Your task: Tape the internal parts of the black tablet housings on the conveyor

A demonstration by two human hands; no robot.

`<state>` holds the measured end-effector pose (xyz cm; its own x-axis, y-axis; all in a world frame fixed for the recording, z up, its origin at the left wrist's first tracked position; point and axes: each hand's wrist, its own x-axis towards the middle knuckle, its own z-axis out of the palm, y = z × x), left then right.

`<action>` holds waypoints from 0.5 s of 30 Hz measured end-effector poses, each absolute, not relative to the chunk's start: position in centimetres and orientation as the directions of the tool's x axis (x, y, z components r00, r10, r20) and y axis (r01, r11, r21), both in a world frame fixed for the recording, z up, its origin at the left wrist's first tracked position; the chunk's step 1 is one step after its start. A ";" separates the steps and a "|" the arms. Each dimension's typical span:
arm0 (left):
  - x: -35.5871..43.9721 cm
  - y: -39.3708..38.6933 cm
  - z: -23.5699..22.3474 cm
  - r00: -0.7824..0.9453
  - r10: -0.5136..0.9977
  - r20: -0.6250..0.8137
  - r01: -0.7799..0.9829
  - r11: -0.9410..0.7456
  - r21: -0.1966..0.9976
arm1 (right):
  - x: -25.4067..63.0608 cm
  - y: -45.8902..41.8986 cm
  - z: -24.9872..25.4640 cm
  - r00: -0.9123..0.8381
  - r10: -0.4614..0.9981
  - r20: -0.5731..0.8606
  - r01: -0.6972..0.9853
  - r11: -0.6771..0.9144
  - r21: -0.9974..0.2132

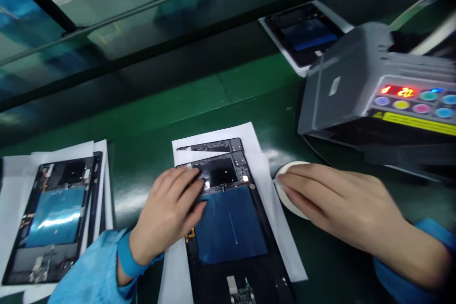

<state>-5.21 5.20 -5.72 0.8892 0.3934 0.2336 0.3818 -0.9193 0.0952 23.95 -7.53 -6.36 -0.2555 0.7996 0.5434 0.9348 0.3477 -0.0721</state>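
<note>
An opened tablet [274,251] lies on white paper in front of me, its insides showing, with a blue film-covered battery [230,225] in the middle. A second dark tablet frame [213,146] shows from beneath its top edge. My left hand [171,204] rests over the tablet's upper left part, fingers bent and thumb apart, beside a black panel [219,171]. To the right, my right hand [331,199] has its fingers pressed together over a white round disc [290,204]. Anything between those fingertips is hidden.
More opened tablets [57,218] lie on paper sheets at the left. A grey machine [342,80] with a lit red display and coloured buttons stands at the right. Behind it, another tablet [304,33] lies on white paper. A dark rail crosses the back of the green table.
</note>
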 end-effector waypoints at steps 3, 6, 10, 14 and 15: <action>-2.0 4.2 -4.8 0.930 0.309 0.199 0.289 -0.949 0.125 | 23.1 -5.3 -8.3 -0.317 0.809 0.496 0.888 0.437 -0.146; 0.7 4.0 -5.3 0.935 0.313 0.168 0.288 -0.945 0.154 | 22.9 -4.7 -10.0 -0.338 0.811 0.478 0.869 0.464 -0.171; 2.3 4.2 -6.9 0.918 0.351 0.184 0.313 -0.928 0.204 | 23.0 -5.0 -10.7 -0.349 0.819 0.455 0.863 0.470 -0.185; 2.6 4.5 -7.7 0.905 0.365 0.219 0.305 -0.915 0.265 | 22.8 -4.9 -10.7 -0.336 0.844 0.417 0.866 0.451 -0.216; 2.6 4.6 -7.7 0.902 0.367 0.225 0.299 -0.910 0.286 | 22.8 -4.9 -10.7 -0.332 0.850 0.408 0.866 0.446 -0.225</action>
<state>2.57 4.58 -7.68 0.9023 0.3674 0.2254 0.2994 -0.9104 0.2855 22.79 -4.86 -10.73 -0.3323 0.8503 0.4081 0.8660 0.4465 -0.2251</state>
